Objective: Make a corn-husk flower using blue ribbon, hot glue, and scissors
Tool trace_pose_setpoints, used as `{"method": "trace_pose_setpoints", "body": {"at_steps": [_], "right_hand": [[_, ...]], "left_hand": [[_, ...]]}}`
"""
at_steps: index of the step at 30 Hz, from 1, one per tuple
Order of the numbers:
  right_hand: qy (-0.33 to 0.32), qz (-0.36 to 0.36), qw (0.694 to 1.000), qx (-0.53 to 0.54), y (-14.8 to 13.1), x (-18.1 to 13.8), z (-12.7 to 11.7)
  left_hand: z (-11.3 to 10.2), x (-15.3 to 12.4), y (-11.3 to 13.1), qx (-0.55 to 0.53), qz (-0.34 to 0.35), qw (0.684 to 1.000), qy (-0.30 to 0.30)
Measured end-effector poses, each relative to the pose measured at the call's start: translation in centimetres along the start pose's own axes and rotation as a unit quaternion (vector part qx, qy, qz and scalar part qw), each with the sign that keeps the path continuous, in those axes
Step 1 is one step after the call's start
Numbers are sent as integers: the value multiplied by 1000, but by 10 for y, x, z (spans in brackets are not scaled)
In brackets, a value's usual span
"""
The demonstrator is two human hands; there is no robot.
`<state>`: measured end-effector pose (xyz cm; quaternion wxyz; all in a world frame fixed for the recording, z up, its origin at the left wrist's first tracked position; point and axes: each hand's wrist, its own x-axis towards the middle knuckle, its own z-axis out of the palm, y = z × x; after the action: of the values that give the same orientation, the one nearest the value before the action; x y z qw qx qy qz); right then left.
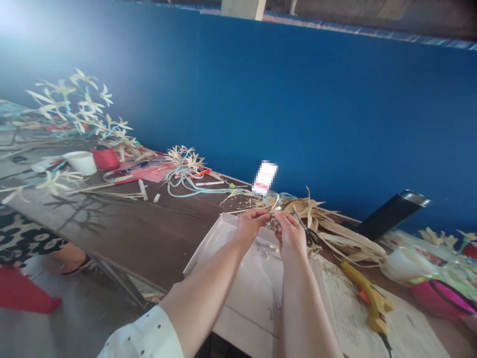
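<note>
Centrally, above the far edge of the box (238, 291), left hand (250, 226) and right hand (291, 232) pinch a pale strip (276, 203), fingertips close, probably for control; husks (315, 213) lie beyond, handily near.

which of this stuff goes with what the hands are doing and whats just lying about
Likely part of the work:
- left hand and right hand, fingertips close together
- white tray under them
- dried husks
- scissors
- glue gun

Probably just lying about:
- black flask
- pink pouch
</note>
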<state>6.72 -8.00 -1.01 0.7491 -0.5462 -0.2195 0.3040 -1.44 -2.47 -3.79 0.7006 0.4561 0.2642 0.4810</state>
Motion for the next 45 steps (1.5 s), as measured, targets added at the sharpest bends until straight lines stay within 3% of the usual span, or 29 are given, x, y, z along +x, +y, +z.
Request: {"method": "trace_pose_setpoints", "body": {"at_steps": [21,30,45], "right_hand": [[2,9,1000,14,-2,-1,3],[1,-3,1000,12,-1,1,1],[-17,-28,999,-4,1,2,0]], "left_hand": [[4,1,-1,-48,-7,999,-19],[3,4,-6,-18,7,999,-26],[5,-1,3,-13,-34,999,-21]]}}
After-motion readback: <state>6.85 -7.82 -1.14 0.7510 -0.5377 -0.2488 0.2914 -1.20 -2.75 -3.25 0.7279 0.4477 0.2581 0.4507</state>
